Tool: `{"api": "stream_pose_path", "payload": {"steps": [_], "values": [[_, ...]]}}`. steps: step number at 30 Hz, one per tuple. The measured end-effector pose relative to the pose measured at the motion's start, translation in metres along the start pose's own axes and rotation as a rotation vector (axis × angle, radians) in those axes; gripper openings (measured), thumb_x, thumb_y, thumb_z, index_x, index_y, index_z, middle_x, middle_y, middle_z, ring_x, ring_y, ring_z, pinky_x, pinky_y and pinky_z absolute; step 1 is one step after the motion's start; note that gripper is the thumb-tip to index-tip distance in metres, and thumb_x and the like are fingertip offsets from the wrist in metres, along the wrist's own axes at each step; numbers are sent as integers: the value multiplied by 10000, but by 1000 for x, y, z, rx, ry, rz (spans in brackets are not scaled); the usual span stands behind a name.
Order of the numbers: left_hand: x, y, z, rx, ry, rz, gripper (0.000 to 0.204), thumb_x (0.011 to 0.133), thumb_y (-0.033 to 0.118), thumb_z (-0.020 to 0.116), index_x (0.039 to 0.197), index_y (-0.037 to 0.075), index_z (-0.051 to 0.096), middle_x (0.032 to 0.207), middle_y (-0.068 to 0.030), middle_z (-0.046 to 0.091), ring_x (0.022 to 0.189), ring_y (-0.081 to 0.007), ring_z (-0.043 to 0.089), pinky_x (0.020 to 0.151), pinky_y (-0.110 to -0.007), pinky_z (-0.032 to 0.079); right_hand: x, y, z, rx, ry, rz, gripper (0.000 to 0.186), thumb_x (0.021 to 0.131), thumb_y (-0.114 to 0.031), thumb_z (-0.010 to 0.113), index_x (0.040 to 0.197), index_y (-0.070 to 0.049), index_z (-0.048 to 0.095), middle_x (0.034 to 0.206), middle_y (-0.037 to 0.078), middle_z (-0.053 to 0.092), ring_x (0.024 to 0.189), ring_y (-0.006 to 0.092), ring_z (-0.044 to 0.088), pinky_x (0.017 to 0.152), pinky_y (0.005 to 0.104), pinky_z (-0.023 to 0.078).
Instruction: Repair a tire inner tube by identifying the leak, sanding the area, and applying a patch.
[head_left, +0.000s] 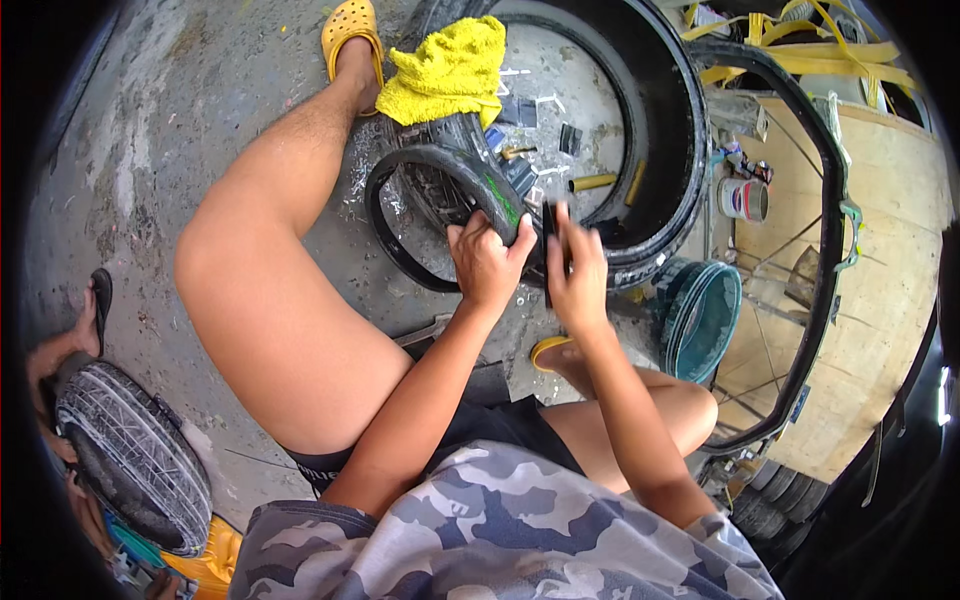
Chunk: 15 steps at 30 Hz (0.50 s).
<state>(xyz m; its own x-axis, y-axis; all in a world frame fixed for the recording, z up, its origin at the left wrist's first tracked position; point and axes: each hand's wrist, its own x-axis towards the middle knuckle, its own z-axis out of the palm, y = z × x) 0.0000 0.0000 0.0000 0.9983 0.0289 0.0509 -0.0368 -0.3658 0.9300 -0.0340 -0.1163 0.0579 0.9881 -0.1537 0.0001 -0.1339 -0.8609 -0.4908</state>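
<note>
My left hand (485, 255) is closed around the lower right of a black ring-shaped part (478, 178), its thicker side bearing green marks. Just to the right, my right hand (577, 270) grips a flat black bar (548, 250) held upright; the fingers are blurred by motion. Bar and ring are close together, and I cannot tell whether they touch. Behind the ring stands a dark tyre (455, 135), with a yellow cloth (450, 70) draped over its top.
A large black tyre (680, 120) encircles small dark pieces and white scraps. To the right are a teal bucket (725, 320), a white tub (742, 200), a black frame (832, 170) and a wooden board (890, 300). At lower left, another person sits beside a dusty tyre (140, 450).
</note>
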Motion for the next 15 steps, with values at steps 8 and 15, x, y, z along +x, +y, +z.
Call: {"api": "stream_pose_path", "payload": {"steps": [8,15], "values": [[22,-20,-9,64,66,80,171,813,248,709,770,83,688,760,-59,657,743,-254,613,710,-399,370,-4,-3,28,92,89,-9,470,875,-6,581,1336,44,508,879,186,616,745,341,528,724,423,447],[2,-5,-3,-37,38,33,200,830,234,701,771,43,692,795,-116,672,696,-318,598,704,-411,375,9,-23,4,-25,46,28,453,879,2,565,1323,62,504,854,188,613,770,342,522,712,436,438]]}}
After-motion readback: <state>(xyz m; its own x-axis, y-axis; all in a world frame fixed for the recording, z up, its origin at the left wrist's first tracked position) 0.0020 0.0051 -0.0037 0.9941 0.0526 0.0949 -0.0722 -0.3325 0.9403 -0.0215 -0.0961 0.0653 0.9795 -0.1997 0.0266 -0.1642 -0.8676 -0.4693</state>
